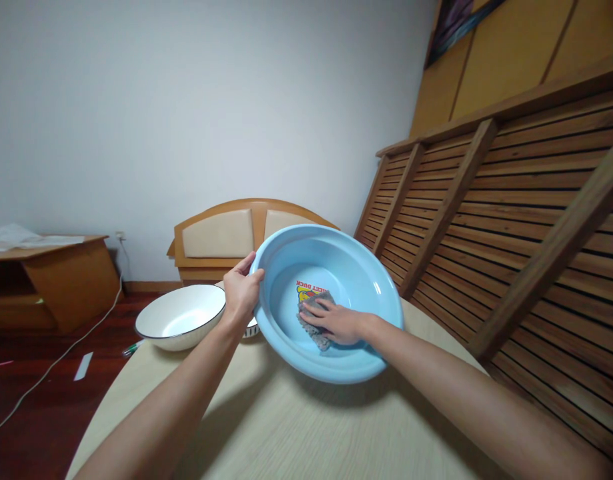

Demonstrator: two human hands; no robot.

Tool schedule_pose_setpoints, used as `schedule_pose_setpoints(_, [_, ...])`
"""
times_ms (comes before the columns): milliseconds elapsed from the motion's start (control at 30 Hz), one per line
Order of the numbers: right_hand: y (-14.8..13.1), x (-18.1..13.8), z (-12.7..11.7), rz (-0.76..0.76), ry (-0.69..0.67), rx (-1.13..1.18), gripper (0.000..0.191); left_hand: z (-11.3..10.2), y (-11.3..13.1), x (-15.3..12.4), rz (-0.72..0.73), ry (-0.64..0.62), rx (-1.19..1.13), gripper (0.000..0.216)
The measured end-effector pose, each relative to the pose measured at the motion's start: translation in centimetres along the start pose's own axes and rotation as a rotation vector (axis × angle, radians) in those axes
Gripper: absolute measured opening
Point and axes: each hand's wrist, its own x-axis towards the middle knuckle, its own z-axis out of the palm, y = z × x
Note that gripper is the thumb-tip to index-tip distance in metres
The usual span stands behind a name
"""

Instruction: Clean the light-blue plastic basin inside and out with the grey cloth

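- White wall (211, 100) fills the back of the room, with a padded headboard (226, 233) leaning on it in the middle of the frame.
- A big slatted wood frame (511, 220) stands along the right side of the frame. A low wood desk (61, 280) sits at the far left.
- A pale round surface (286, 427) fills the bottom of the frame.
- A blue basin (361, 273) is in the middle of the frame. It is lifted and tipped, so its open side faces the person. Its low edge is close above the surface.
- The left hand (241, 293) grips the basin's rim on the left side of the frame. The thumb is over the edge and the fingers are curled behind it.
- The right hand (336, 322) is inside the basin, and its arm crosses over the low rim from the lower right.
- Its fingers lie flat and spread on a grey cloth (322, 343), pushing it onto the basin's floor. They are not closed around it.
- The cloth sits just under a red and yellow print (309, 288) and covers part of it.
- The right hand is the one touching the cloth. The left hand is off at the rim and only holds the basin.
- A white bowl (181, 320) rests on the surface at the left, just beyond the left hand and apart from the basin.
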Motion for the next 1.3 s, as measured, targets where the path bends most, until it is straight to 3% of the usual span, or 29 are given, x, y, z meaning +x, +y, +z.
schedule_pose_setpoints(167, [-1.5,-0.2,-1.1,-0.054,0.007,-0.032,0.082,0.0,0.2,-0.2,0.006,0.008,0.035,0.064])
schedule_pose_setpoints(333, [-0.7,1.2,-1.8,-0.054,0.093,-0.076,0.075,0.1,0.4,-0.5,0.033,-0.018,0.02,0.063])
schedule_pose_setpoints(633, [1.5,5.8,-4.9,0.236,0.201,-0.136,0.064,0.1,0.4,-0.5,0.036,-0.055,0.009,0.064])
schedule_pose_setpoints(800, [2.9,6.6,-5.9,0.401,0.245,-0.112,0.065,0.2,0.8,-0.9,0.076,-0.068,0.037,0.062])
schedule_pose_setpoints(1000, [5.0,5.6,-4.9,0.501,0.266,-0.097,0.064,0.3,1.1,-1.2,0.086,-0.073,0.027,0.062])
schedule_pose_setpoints(1300, [5.6,2.7,-0.8,0.388,0.204,-0.142,0.069,0.1,0.4,-0.6,0.095,-0.064,0.048,0.061])
